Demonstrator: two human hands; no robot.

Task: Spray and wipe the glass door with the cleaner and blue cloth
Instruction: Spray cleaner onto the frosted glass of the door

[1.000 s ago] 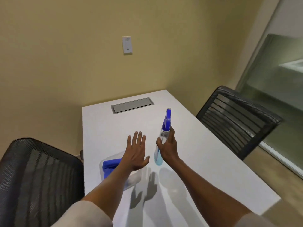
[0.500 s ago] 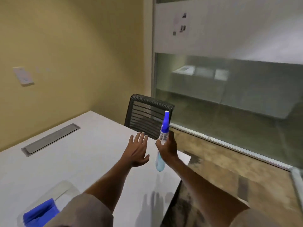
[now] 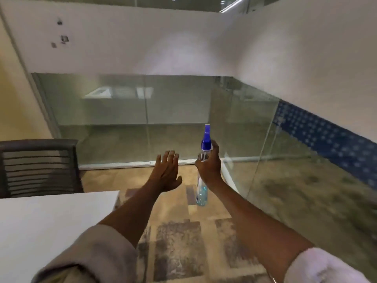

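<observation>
My right hand [image 3: 210, 167] grips a clear spray bottle [image 3: 202, 188] with a blue nozzle and pale blue liquid, held upright in front of me. Beside it on the left, my left hand [image 3: 167, 172] is flat with fingers spread and holds nothing. Ahead stands a glass wall [image 3: 114, 117] with a frosted upper band. A glass door [image 3: 251, 127] stands ajar at the right, its edge angled toward me. The blue cloth is out of view.
The corner of a white table [image 3: 51, 225] lies at lower left. A black mesh chair [image 3: 38, 166] stands behind it against the glass. Patterned carpet [image 3: 177, 252] covers the floor under my arms. A blue patterned strip [image 3: 330, 137] runs along the right wall.
My view has swung right from the table toward the glass wall and door. The blue cloth and its tray have dropped out of sight. Both hands keep the same pose, bottle still gripped.
</observation>
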